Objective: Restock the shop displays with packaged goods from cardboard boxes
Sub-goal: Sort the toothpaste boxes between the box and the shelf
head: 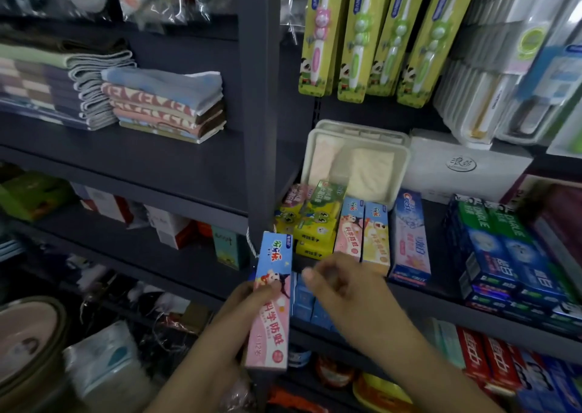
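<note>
My left hand grips a pink and blue children's toothpaste box, held upright in front of the dark shelf post. My right hand is blurred, hovering just below the front of the toothpaste shelf, its fingers loosely bent with nothing in them. On that shelf stand matching pink and yellow children's toothpaste boxes, yellow-green ones to their left, a pink Crest box and blue-green Darlie boxes to the right. No cardboard box is in view.
Packaged toothbrushes hang above the shelf. A beige lidded case and a white box sit behind the toothpaste. Folded towels lie on the left shelf. Red toothpaste boxes fill the lower shelf. Clutter crowds the lower left.
</note>
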`<state>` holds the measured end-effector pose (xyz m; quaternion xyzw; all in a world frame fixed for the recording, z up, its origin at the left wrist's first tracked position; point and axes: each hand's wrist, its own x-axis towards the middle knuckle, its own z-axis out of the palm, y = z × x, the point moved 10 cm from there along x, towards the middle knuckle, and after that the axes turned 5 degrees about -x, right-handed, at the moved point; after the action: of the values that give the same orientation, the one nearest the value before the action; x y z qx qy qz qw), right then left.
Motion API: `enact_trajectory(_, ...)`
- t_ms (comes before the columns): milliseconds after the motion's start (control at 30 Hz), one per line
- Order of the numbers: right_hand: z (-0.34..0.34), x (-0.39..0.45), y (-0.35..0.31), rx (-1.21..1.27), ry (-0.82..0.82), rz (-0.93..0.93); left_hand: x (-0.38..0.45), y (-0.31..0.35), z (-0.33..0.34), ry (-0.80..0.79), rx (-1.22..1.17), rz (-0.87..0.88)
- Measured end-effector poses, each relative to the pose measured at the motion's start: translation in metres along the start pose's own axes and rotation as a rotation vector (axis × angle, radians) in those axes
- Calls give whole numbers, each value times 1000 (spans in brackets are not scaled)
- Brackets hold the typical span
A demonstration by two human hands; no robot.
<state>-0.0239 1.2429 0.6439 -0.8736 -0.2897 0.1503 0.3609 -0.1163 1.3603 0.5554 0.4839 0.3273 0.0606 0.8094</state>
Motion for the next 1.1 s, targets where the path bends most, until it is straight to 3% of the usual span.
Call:
enact_trajectory(100, 27, -30, 4, 60, -182, 60, -16, 1, 17, -30, -73, 65)
enact_trajectory(367, 31, -49, 26, 228, -257, 149, -26, 7, 43, -26, -4, 34)
enact_trajectory(500, 7, -52, 27, 345, -184, 158, -23, 8, 50, -143, 40, 125)
enact_trajectory(600, -27, -42, 27, 356, -17, 132, -24, 7, 44, -21, -10, 71)
enact_trajectory(667, -51, -26, 32, 326, 77, 126, -26, 12, 38, -1, -18, 122)
enact_trajectory(1100, -95, 59, 69, -175, 203, 256, -18, 28, 29, 27, -67, 191)
